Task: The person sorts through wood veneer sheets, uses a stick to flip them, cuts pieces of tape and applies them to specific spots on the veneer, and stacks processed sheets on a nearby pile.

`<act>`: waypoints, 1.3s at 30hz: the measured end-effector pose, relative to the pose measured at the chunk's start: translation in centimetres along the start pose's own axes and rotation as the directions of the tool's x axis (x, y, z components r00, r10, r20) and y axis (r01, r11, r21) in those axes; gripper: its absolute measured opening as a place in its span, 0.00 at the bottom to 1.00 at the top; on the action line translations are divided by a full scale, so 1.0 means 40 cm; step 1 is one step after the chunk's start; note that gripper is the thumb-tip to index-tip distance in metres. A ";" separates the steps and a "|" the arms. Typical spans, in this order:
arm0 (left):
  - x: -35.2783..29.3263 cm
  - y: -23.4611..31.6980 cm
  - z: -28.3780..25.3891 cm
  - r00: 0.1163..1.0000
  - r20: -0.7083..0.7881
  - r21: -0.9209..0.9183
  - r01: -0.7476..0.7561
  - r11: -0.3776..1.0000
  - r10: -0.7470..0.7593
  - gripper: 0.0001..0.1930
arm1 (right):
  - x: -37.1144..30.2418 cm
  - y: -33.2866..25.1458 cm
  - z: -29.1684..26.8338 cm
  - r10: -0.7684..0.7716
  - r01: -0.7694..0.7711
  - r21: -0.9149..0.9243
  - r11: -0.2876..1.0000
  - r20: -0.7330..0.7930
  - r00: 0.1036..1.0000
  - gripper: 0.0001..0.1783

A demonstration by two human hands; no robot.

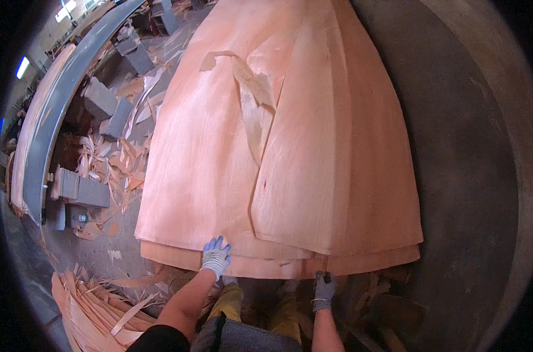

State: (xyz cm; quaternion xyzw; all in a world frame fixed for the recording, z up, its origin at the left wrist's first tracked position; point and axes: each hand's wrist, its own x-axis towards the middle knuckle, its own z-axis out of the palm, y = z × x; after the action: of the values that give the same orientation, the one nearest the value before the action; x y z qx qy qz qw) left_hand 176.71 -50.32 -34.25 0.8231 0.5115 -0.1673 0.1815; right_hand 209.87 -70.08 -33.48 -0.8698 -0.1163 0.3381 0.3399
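A wide stack of pinkish-tan wood veneer sheets (313, 176) spreads out before me. Its top sheets overlap along a split, where a torn, curled flap (253, 102) stands up. My left hand (216, 258), in a white glove with blue fingers, lies with fingers spread on the near edge of the stack. To the right, my right hand (324, 291) wears a grey glove and is closed round a thin, dark tool (325, 274) at the front edge. The tool looks like a knife, but its exact kind is too small to tell.
Bundled veneer strips (93, 311) lie at the lower left. Grey blocks (84, 189) and loose veneer scraps (122, 161) litter the floor left of the stack. Beyond them runs a long, grey-edged table (64, 111). Dark floor (460, 146) borders the right side.
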 end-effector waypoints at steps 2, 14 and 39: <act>0.014 0.013 -0.011 0.997 0.075 0.041 0.031 0.999 -0.034 0.24 | 0.058 0.054 -0.044 -0.142 0.165 0.106 0.981 -0.203 0.969 0.13; 0.078 0.074 -0.057 0.906 0.376 0.226 0.112 0.968 -0.193 0.25 | 0.270 0.158 -0.622 -0.023 -0.109 -0.309 0.945 -0.395 0.918 0.22; 0.792 0.307 -0.456 0.775 0.226 0.500 -0.612 0.613 0.590 0.12 | 0.423 -0.054 -0.034 -0.065 0.079 -0.064 0.995 0.188 0.980 0.15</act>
State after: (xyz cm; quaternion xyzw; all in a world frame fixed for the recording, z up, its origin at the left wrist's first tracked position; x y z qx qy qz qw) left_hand 202.74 -22.05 -31.28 0.9587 0.1327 -0.2514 -0.0061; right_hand 223.43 -61.86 -39.91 -0.8412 -0.1909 0.4010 0.3085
